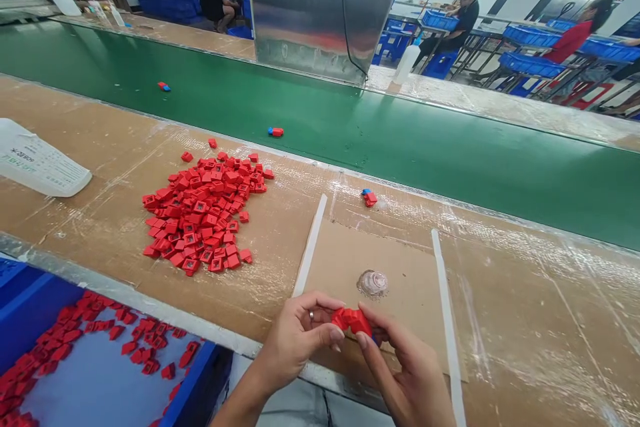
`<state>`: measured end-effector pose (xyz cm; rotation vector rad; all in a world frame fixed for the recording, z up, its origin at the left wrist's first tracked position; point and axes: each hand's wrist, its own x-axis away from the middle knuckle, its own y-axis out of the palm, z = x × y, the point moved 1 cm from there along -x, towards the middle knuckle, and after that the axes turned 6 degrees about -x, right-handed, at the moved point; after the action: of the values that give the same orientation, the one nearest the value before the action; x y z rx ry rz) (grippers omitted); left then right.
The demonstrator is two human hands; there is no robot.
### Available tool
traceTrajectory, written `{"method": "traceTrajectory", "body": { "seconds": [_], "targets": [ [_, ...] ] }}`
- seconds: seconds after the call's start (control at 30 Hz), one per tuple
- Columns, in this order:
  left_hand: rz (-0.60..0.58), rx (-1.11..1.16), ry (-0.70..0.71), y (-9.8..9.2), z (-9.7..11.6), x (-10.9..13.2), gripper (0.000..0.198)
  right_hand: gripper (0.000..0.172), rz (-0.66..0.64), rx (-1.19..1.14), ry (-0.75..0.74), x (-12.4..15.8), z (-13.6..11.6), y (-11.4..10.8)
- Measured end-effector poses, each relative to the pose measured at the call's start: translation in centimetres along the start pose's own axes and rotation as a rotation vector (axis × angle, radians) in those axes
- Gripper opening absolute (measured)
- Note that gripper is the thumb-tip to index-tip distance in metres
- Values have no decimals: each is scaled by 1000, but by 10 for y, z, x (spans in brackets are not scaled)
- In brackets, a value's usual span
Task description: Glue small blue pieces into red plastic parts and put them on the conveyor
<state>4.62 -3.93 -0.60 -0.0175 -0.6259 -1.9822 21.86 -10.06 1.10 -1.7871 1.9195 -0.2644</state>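
My left hand point(293, 343), with a ring on one finger, pinches a small red plastic piece point(343, 317) between thumb and fingertips. Against it, my right hand point(413, 370) grips another red plastic piece point(359, 322), with a bit of blue showing by the fingers. The two pieces meet, but whether they are joined I cannot tell. Both hands are over the near edge of a cardboard sheet point(330, 260) held by white tape strips. Just beyond them sits a clear, round glassy lump point(374, 283). A red-and-blue piece point(369, 198) lies past the sheet.
To the left is a heap of red pieces point(205, 207). A blue bin point(195, 380) with more red pieces stands below the bench edge. Two red-and-blue pieces ride on the green belt point(320, 107). A white bottle point(43, 160) lies far left; several people sit beyond.
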Motion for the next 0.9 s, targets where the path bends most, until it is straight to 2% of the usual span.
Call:
{"method": "traceTrajectory", "body": {
  "seconds": [0.27,0.43,0.63,0.9],
  "targets": [
    [26,-33,49,3,-2,-1,20,20,-9,-79,16,1,2,8],
    [14,-193,123,4,-4,-2,11,19,-74,-223,50,0,5,13],
    [-35,-377,124,2,-6,0,10,13,-84,-280,69,6,14,16],
    [-27,-556,138,6,-4,1,12,16,-32,-282,57,5,25,16]
  ]
}}
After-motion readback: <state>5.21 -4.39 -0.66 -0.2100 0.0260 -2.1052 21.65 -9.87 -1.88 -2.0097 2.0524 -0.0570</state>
